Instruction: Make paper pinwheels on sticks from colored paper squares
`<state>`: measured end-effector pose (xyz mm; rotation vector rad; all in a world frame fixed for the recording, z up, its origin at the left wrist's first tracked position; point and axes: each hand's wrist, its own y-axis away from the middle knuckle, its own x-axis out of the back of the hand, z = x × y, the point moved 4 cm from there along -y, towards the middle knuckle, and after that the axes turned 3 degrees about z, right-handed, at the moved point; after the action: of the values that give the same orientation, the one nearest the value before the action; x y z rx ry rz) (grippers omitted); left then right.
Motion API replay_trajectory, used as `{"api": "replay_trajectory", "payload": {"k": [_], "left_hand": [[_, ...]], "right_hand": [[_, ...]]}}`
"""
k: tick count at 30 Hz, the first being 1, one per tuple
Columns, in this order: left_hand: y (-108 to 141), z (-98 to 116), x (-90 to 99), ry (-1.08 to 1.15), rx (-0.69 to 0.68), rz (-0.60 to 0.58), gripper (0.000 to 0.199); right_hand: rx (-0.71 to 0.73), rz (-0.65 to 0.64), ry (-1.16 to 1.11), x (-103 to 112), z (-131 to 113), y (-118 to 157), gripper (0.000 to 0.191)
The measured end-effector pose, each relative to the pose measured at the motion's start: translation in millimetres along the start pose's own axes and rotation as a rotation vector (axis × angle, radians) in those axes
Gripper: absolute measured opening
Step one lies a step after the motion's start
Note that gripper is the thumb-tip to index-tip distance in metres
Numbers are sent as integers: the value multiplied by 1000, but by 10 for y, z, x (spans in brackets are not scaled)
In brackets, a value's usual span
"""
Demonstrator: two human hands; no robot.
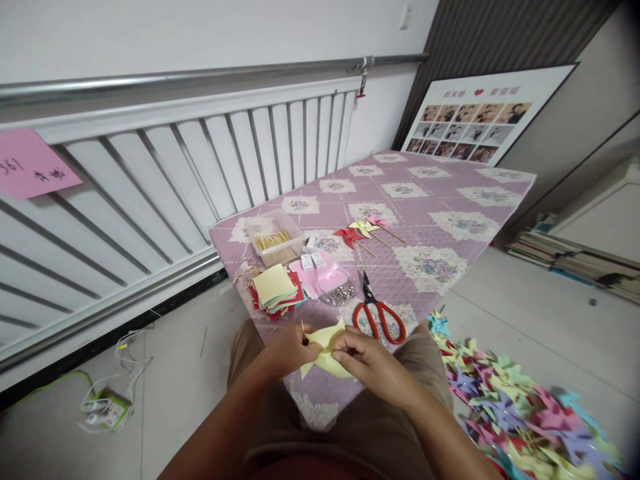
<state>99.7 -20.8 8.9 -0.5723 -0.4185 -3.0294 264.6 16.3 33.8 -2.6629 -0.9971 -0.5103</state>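
Observation:
A pale yellow paper pinwheel (326, 337), partly folded, is held between both hands above the near corner of the table. My left hand (296, 348) pinches its left side, thumb on the paper. From the right, my right hand (361, 353) grips its middle with thumb and fingers. Orange-handled scissors (377, 317) lie just beyond my right hand. A stack of coloured paper squares (275, 285), yellow on top, sits past my left hand. Beside it are pink paper sheets (325, 275) and a clear bag of small metal pins (341, 293).
A clear plastic box of wooden sticks (277, 243) stands on the purple floral tablecloth (400, 267). Several finished pinwheels (363, 230) lie farther back. Many more pinwheels (510, 400) are heaped on the floor at right. A radiator (250, 153) runs along the left; a power strip (113, 408) lies below.

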Motion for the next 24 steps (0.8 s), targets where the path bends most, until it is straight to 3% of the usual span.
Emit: {"api": "replay_trajectory", "payload": {"k": [13,24], "left_hand": [[8,-35,-69,-14,20,-6,14],[-18,-76,-111,58,35,-18,20]], "right_hand": [[22,90,133,-42,6,-66,14],[-30,82,210,-91,91,-94,14]]}}
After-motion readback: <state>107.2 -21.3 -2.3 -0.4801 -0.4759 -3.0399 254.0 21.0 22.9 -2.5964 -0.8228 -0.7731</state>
